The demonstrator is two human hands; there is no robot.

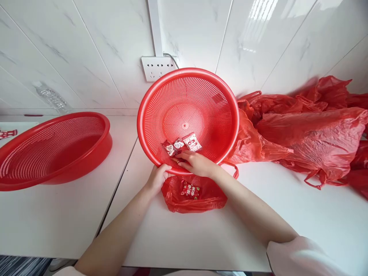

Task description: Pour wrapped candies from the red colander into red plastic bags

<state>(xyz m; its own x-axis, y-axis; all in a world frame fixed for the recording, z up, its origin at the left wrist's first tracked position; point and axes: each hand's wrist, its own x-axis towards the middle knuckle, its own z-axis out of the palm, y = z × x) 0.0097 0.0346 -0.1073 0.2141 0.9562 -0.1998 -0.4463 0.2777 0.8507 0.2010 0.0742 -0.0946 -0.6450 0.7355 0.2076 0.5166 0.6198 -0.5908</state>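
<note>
Sleeve (301,257) foremost, packets (192,142) lie just beyond the right hand (197,163), grip unclear; left hand (157,178) pinches basket rim (140,122).

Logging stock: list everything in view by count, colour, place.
Tilted basket: one, red, centre
Other basket: one, red, left
Packets: several, mixed, tilted basket
Open bag: one, red, front
Bagged packet: one, red, inside
Bags: several, red, right
Socket panel: one, white, wall
Conduit: one, white, wall
Cable: one, grey, wall
Container: one, clear, left
Tabletop sections: two, white, below
Wall: one, white, back
Edge items: several, mixed, indistinct
Left hand: one, tilted basket's rim
Right hand: one, inside tilted basket
</note>
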